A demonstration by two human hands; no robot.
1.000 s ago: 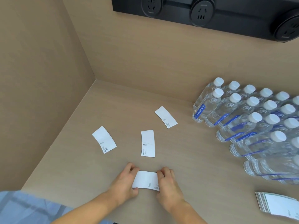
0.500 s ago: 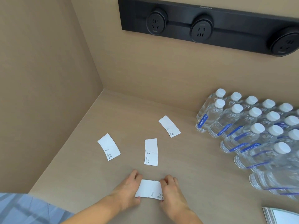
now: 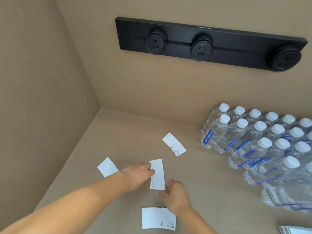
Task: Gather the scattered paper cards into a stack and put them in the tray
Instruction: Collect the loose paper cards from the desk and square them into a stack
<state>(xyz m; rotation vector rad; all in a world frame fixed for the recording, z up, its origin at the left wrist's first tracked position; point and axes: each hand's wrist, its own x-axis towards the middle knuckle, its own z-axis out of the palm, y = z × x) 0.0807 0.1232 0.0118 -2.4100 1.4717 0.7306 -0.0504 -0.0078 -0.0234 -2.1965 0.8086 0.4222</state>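
Head view: left hand [image 3: 137, 177] touches middle card [image 3: 159, 182]; long axis runs near-to-far.

The middle card [image 3: 158, 181] was white and lay flat, pointing straight away, with a fold line across it and tiny print at its near end. The far card [image 3: 173, 144] lay past it to the right, turned a bit. The left card [image 3: 107, 167] lay left of it, partly hidden. The near card [image 3: 157, 218] lay sideways, closer than it.
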